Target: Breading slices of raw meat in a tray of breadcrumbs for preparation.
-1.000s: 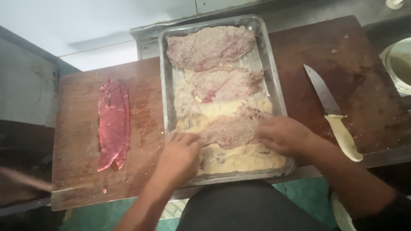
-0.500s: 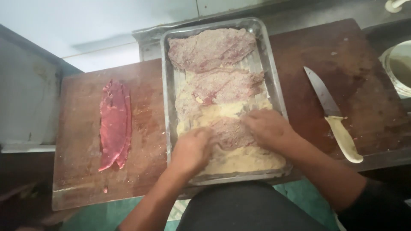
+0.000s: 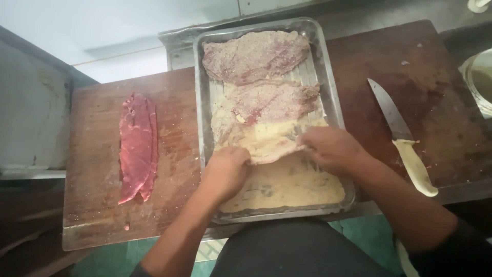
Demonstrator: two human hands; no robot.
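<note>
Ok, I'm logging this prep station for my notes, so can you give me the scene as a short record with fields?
setting: wooden board with a metal tray on it
left hand: grips the near-left edge of the breaded cutlet
right hand: grips the same cutlet's right edge
tray contents: two more breaded cutlets farther back; crumb layer at the near end
left of tray: raw red meat slice on the board
right of tray: knife with a pale handle, untouched
</note>
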